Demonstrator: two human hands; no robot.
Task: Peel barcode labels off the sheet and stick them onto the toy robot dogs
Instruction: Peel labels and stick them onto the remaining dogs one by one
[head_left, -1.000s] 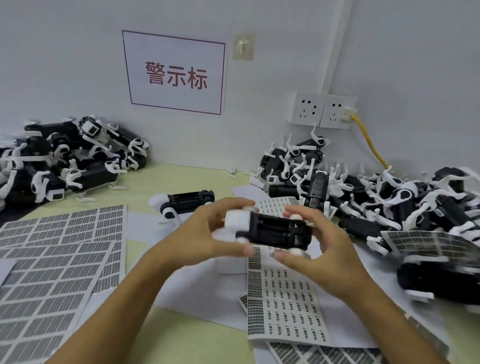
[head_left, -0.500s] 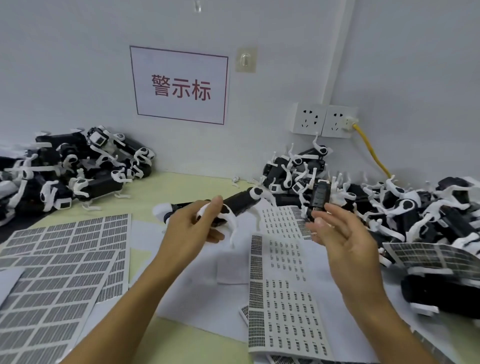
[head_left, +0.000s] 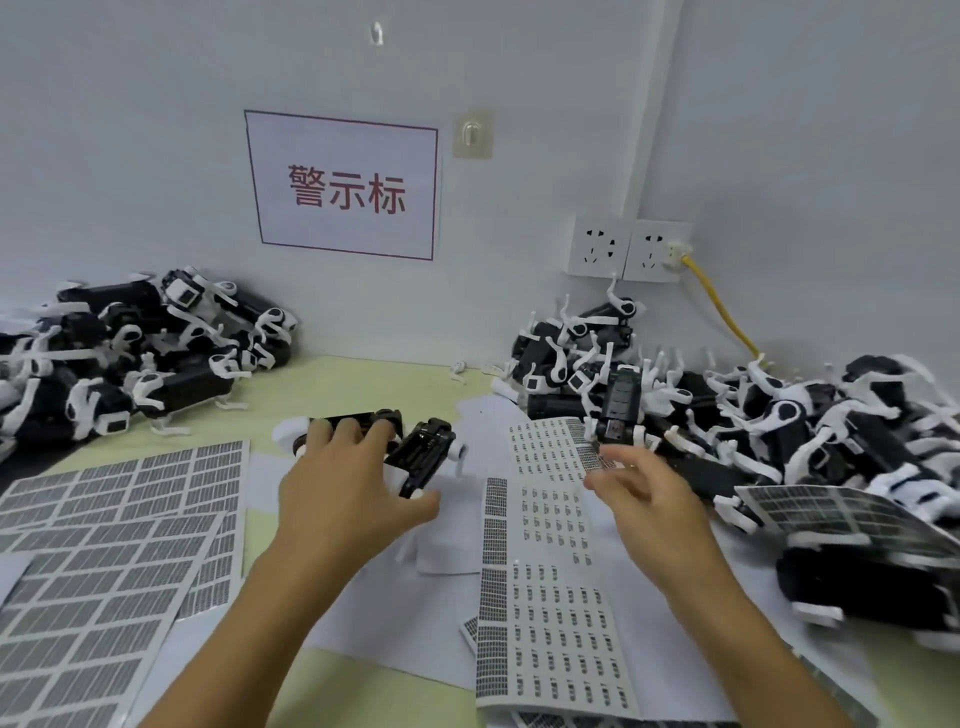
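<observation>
The left hand (head_left: 345, 488) has its grip clamped on a black-and-white toy robot dog (head_left: 423, 457), held low over the counter (head_left: 363, 384) beside another dog (head_left: 337, 431). The right hand (head_left: 644, 499) hovers with fingers loosely apart, holding nothing, above the partly peeled barcode label sheet (head_left: 550, 587) lying on the counter.

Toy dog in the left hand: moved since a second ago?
Yes. The left hand carried the toy dog off the label sheet, leftward and away toward the wall.
</observation>
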